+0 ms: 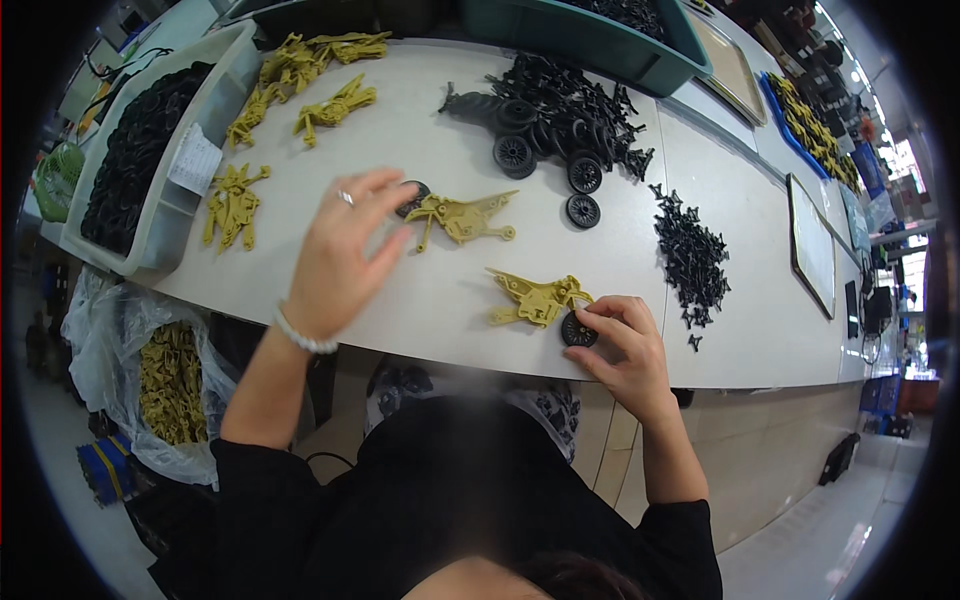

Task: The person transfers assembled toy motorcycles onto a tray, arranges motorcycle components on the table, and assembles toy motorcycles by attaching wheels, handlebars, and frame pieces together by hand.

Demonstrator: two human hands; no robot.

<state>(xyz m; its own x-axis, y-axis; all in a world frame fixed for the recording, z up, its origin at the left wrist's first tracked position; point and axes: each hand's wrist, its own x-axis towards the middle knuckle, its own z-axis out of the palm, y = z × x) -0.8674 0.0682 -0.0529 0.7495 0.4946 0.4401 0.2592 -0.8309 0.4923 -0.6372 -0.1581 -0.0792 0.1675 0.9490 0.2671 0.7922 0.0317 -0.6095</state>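
Observation:
My left hand is over the table with thumb and fingers apart. Its fingertips reach a black toy wheel at the left end of a yellow plastic toy motorcycle frame. Closer to the front edge lies a second yellow frame, pointing the other way. At that frame's right end, a spoked black wheel is pinched between the thumb and fingers of my right hand. Whether either wheel is fastened to its frame, I cannot tell.
Black wheels and small black parts lie in piles at the back and right. More yellow frames rest at the left. A white bin holds black rings; a green bin stands behind. A tablet-like panel lies far right.

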